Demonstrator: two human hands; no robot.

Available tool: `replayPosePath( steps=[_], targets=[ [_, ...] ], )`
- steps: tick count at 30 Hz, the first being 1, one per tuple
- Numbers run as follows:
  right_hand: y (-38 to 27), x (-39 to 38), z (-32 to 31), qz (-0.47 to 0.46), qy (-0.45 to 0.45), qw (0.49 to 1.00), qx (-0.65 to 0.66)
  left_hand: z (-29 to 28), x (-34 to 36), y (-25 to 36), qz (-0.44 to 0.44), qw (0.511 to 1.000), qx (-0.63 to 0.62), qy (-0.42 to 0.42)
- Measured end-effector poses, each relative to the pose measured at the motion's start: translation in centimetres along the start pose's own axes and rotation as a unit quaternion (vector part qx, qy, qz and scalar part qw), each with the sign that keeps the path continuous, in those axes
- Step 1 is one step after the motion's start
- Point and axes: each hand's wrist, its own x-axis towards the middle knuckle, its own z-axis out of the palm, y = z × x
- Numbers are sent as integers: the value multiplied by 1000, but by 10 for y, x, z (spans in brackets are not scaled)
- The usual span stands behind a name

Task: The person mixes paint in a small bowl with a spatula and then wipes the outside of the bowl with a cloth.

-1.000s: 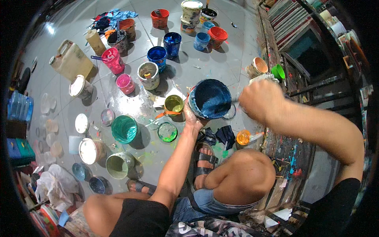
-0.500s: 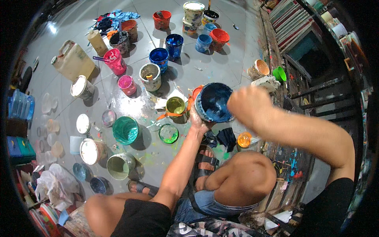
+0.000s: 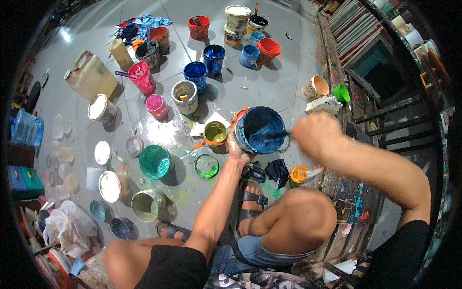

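A person seated among paint containers clasps a bucket of dark blue paint [image 3: 260, 117] by its side in the left hand [image 3: 237, 148], out in front of the right sandal [image 3: 252, 202], while the right hand [image 3: 315, 135], closed in a fist, grips a dark stirring stick [image 3: 279, 136] that reaches into it. Crowding the left hand are a cup of olive paint [image 3: 215, 127] with an orange strip [image 3: 208, 143] at its base and an orange object [image 3: 240, 114] partly hidden behind the bucket. A black cloth [image 3: 277, 172] lies between bucket and sandal, an amber cup [image 3: 298, 173] just to its right. Spread over the grey tiled floor [image 3: 284, 86] are two deep-blue paint tubs [image 3: 196, 72], two light-blue cups [image 3: 249, 57], two pink tubs [image 3: 157, 107], two bright red-orange buckets [image 3: 198, 30], one teal paint bucket [image 3: 166, 166], one pale-green bucket [image 3: 156, 204] and one translucent jerrycan [image 3: 94, 79]. One bright-green cup [image 3: 340, 93] sits at right, near the paint-spattered timber [image 3: 344, 192].
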Motion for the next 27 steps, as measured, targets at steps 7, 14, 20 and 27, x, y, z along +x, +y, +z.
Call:
replayPosePath(
  steps=[7,14,20,27],
  targets=[
    [-39,0,-3,-51,72,996,24,-14,6,-4,6,999,-25,29],
    [18,13,-9,46,20,998,-43,3,6,-5,-11,998,60,2],
    [-16,-2,25,-40,60,997,-22,-12,2,3,-50,998,-11,29],
    [74,-8,-4,-95,270,932,-224,-3,3,31,-137,986,36,89]
  ],
)
